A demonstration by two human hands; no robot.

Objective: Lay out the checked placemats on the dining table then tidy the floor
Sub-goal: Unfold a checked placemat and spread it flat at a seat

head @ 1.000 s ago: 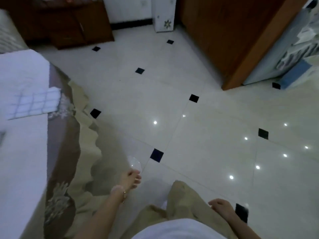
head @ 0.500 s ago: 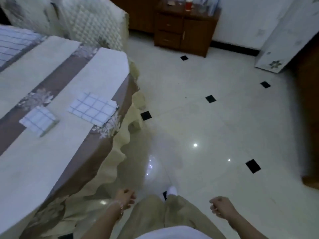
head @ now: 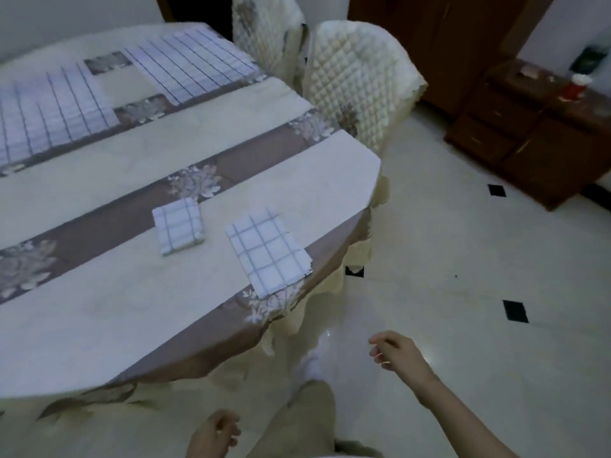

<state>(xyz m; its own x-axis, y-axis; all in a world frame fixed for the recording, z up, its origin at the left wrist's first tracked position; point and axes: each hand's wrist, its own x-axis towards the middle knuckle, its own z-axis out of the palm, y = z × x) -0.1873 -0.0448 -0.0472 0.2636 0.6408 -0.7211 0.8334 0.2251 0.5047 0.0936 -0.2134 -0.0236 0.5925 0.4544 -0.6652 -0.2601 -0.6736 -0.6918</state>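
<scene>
Now nearer the dining table — left hand, right hand, grips loose, empty.

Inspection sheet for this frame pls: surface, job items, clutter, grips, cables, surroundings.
Surface: dining table, striped floral cloth.
Job's things: left spread placemat and right spread placemat flat at the far side; small folded placemat and larger folded placemat near the right edge.
Clutter: nothing seen on the floor.
Grips: left hand, right hand loosely curled, empty.
Cables: nothing seen.
Surroundings: front quilted chair, back quilted chair; wooden cabinet with red cup.
</scene>
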